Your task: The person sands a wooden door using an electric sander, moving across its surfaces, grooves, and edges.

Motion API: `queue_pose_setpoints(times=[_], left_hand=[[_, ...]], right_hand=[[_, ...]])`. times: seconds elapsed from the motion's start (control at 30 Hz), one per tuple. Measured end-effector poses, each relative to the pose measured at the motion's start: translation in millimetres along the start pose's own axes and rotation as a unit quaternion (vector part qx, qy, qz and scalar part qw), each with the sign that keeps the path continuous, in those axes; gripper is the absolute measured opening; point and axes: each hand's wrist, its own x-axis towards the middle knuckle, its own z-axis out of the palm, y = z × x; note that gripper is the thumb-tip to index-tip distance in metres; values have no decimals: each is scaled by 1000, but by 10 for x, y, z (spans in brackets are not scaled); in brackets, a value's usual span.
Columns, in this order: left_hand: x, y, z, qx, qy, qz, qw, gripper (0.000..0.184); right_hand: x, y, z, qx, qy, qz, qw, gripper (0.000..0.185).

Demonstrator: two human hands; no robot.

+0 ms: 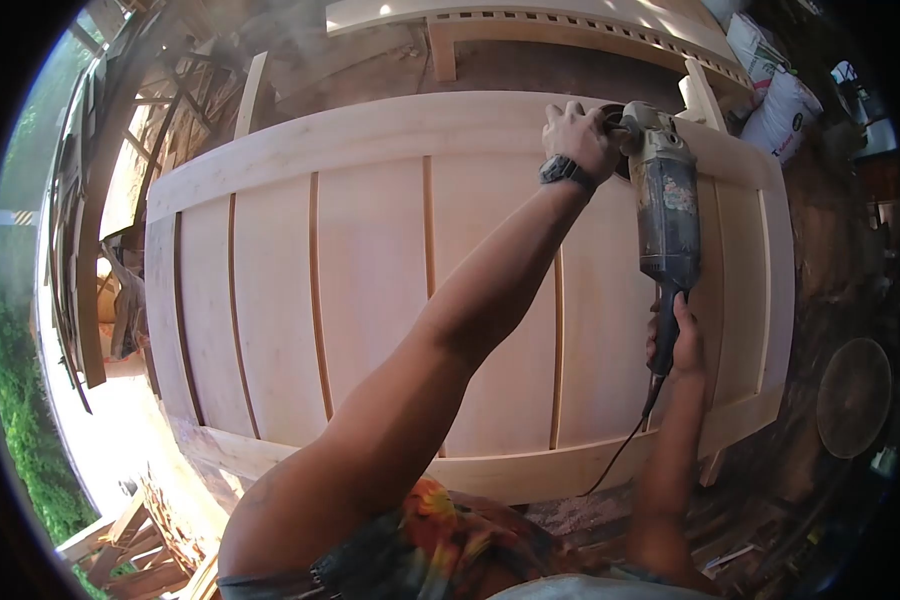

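Observation:
A large angle grinder (pixel 667 215) lies over the far right part of a slatted wooden panel (pixel 380 260), its head on the far rail. My left hand (pixel 578 140), with a watch (pixel 565 170) at the wrist, is closed at the grinder's head; a side handle there is mostly hidden by the fingers. Around the rear handle wraps my right hand (pixel 682 335), closer to me. The power cord (pixel 625 447) runs down from that handle over the panel's near rail. Most of the grinder's disc is hidden beneath its head.
Beyond the panel stands another wooden frame (pixel 570 32) with a row of slots. White sacks (pixel 782 112) lie at the far right. A round, pale, fan-like shape (pixel 854 398) is on the right. Scrap wood (pixel 135 545) is piled at the near left. Dust hangs in the air.

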Motion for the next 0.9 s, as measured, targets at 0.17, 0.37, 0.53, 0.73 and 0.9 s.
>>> queue_pose_setpoints(times=[0.17, 0.37, 0.53, 0.73, 0.9], left_hand=[[-137, -767, -805, 39, 87, -9, 995, 38], [-220, -1617, -1821, 107, 122, -63, 985, 47], [-289, -2008, -2305, 140, 141, -100, 975, 48], [-279, -2367, -2811, 155, 144, -130, 969, 51], [-413, -1985, -2855, 163, 112, -185, 963, 55]], right_hand=[[28, -31, 691, -55, -51, 20, 997, 61], [-2, -28, 1794, -113, -151, -13, 982, 62], [11, -49, 2319, -138, -181, -6, 974, 62], [-15, -152, 2814, -170, -212, -4, 963, 62], [112, -171, 2499, -164, -248, -7, 955, 62]])
